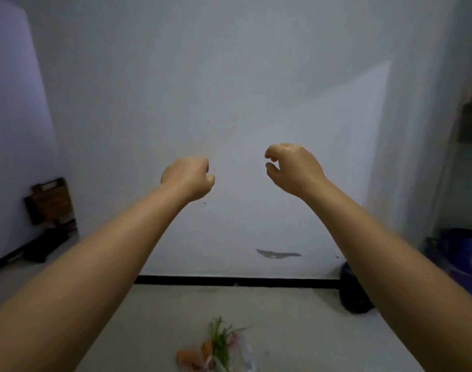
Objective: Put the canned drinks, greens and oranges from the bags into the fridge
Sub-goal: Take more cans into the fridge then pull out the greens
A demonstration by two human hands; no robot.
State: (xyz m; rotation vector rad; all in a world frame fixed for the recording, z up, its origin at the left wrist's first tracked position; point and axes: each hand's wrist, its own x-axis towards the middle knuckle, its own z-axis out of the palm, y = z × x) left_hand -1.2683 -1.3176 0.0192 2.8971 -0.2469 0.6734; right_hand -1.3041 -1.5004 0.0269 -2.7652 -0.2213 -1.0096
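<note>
- Bag (216,353) seen on the floor at the near edge, greens and orange items inside, blurred.
- Left hand (188,178) curled closed, nothing held; right hand (291,167) loosely curled, nothing held.
- Fridge not in view.
- Risk judged: loose greens may be spilled if the bag is lifted carelessly.
</note>
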